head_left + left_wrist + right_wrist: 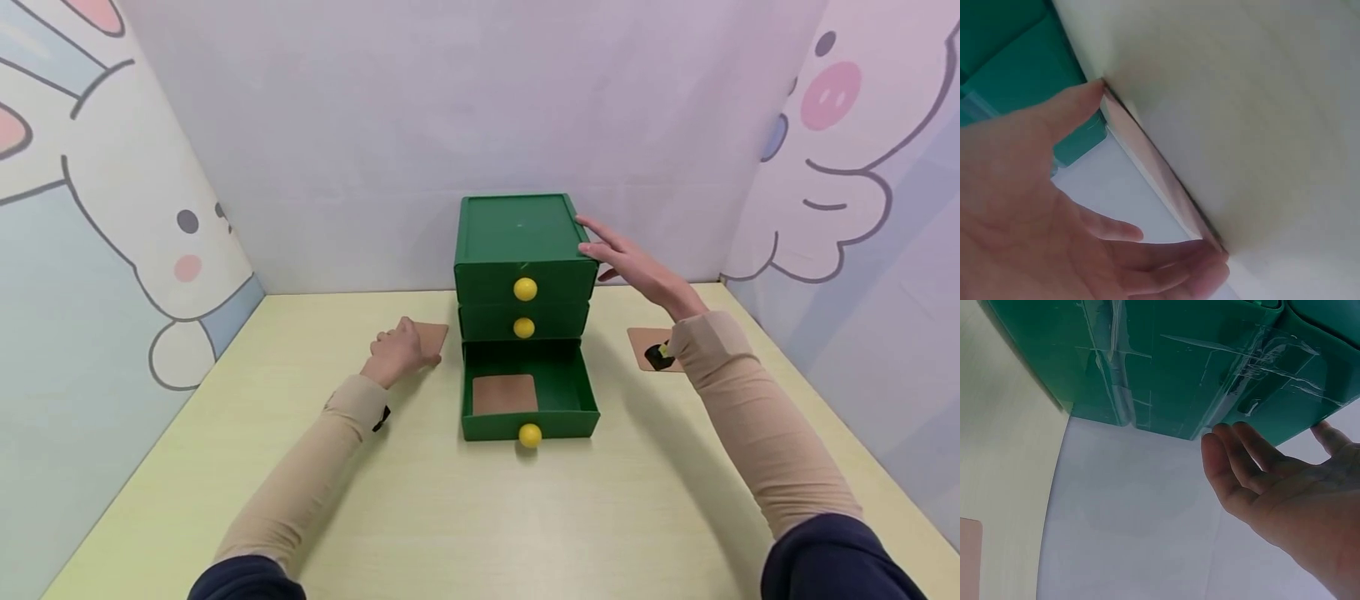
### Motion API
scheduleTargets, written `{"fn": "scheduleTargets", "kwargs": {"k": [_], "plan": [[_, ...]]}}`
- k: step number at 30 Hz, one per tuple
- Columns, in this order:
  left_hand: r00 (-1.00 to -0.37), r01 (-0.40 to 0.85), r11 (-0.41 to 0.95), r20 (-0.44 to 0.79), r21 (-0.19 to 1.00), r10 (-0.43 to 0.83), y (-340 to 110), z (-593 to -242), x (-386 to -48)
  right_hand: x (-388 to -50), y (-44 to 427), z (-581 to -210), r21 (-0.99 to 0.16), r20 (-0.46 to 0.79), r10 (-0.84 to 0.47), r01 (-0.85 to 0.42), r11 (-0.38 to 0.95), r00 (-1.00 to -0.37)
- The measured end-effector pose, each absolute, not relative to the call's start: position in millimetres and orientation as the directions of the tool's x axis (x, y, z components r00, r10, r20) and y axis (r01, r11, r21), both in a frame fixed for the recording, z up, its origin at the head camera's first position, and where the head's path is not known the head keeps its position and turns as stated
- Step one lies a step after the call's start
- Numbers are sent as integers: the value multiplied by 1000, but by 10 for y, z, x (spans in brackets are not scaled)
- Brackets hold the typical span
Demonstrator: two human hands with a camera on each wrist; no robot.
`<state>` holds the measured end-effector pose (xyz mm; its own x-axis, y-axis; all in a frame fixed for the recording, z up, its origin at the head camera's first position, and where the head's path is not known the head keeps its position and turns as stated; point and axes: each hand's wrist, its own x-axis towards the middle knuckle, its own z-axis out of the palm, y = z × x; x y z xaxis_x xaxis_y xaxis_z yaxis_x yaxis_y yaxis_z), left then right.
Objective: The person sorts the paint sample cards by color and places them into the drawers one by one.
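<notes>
A green drawer unit (522,227) with yellow knobs stands at the back of the table; its lowest drawer (531,425) is pulled out and has a flat brown card (505,394) in it. To the left of the unit, my left hand (397,353) holds another brown card (1160,172) at or just above the tabletop, thumb at one end and fingertips at the other. My right hand (633,267) lies against the unit's top right side with fingers extended. From the right wrist view, that hand (1291,481) touches the green side wall, which has clear tape on it.
A third brown card (643,346) lies on the table right of the unit, partly covered by the right wrist's camera. White wall panels (337,150) with cartoon animals surround the back and sides of the pale table (480,525).
</notes>
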<state>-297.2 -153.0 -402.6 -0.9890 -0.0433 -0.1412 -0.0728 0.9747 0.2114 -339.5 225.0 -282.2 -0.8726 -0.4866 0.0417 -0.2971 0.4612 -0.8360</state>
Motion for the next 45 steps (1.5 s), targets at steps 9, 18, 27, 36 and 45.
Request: {"fn": "scheduleTargets", "kwargs": {"k": [9,18,27,36,45], "plan": [[-972,-66,951,-234,303,7,-1724,-3953,-2931,-3421,2231,-2816,-839,33,-483,-287,462,-875],[-957,97,910,-214,404,197,-1878,-3795,-2756,-3438,2251,-2845,-840,44,-490,-298,454,-871],[-906,306,856,-150,417,397,-2026,-3671,-2577,-3429,2260,-2848,-842,39,-490,-293,453,-871],[-828,389,728,-131,565,545,-2106,-3494,-2399,-3407,2269,-2832,-841,38,-484,-290,458,-874],[-765,485,674,-102,557,636,-2009,-3335,-2242,-3405,2269,-2831,-839,39,-484,-291,459,-874]]}}
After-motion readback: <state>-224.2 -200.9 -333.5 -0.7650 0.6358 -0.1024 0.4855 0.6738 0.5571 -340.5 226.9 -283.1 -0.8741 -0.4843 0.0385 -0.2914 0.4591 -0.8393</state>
